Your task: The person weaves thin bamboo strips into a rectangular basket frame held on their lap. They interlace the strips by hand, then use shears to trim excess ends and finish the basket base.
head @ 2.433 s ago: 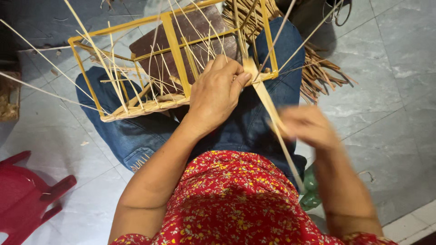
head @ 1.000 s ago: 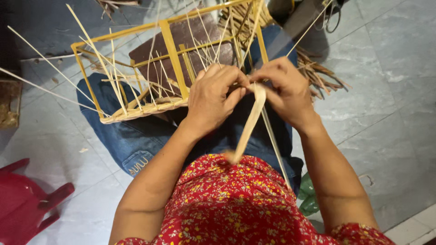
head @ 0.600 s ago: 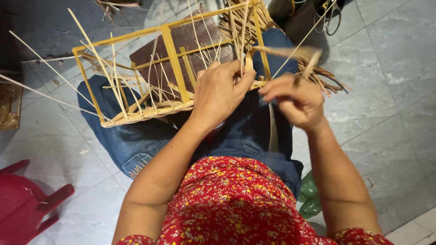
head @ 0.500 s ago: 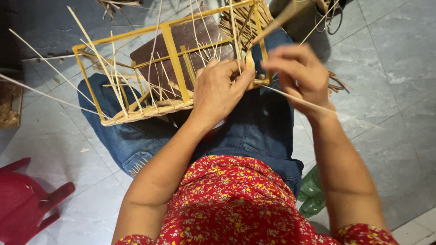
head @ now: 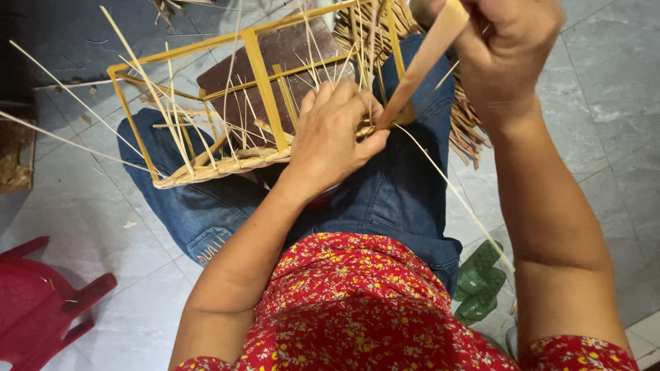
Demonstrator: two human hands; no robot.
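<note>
Raised higher than half a second ago, the right hand now sits at the top edge of the view, and the flat bamboo strip it pulls stands steeper and tauter than before.

Grey stone-look floor tiles fill the surroundings, smooth and matt, with open room to the right of the knees. Blue denim jeans cover the lap, on which the yellow bamboo frame rests: a box-shaped basket skeleton of square-cut slats, its lower rim partly woven, thin pale splints fanning loose out of it towards the left and upward. Through the frame shows a dark brown board. Beyond the right knee, a heap of loose bamboo strips lies on the floor. A red plastic stool stands at the lower left, well apart, and a green patterned object lies beside the right thigh.

The left hand presses on the frame's near edge, fingers together and thumb pinching where the strip enters the weave. The right hand's grip is clamped around the strip's upper end. A thin splint trails from the weave down to the right.
</note>
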